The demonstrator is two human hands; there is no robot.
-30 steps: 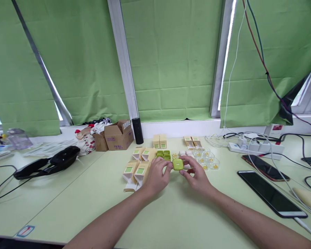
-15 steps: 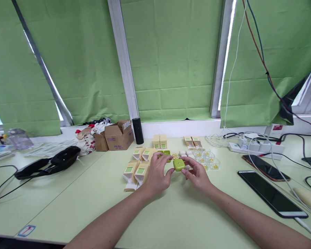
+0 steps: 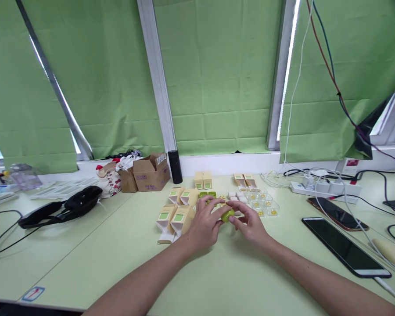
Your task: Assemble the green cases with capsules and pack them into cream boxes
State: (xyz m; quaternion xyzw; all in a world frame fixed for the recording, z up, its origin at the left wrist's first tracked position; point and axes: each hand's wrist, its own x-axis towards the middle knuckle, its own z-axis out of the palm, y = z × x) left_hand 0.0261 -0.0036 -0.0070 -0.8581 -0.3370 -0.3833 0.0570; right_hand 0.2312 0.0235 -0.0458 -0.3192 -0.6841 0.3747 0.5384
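A small glossy green case is held between both hands above the table. My left hand has its fingers on the case's left side and top. My right hand pinches its right side with thumb and fingers. Just behind the hands lie more green cases, partly hidden by my left fingers. Several open cream boxes with green squares stand left of my left hand. Beyond my right hand are clear plastic holders with yellow centres and small white pieces.
Two cream boxes and two open ones stand farther back. A cardboard carton and a black cylinder are at the back left, a black headset at left. Phones, cables and a power strip lie at right.
The green case has tilted, showing less of its top face. My left fingers have moved right and over it, and my right fingers have shifted slightly around it.
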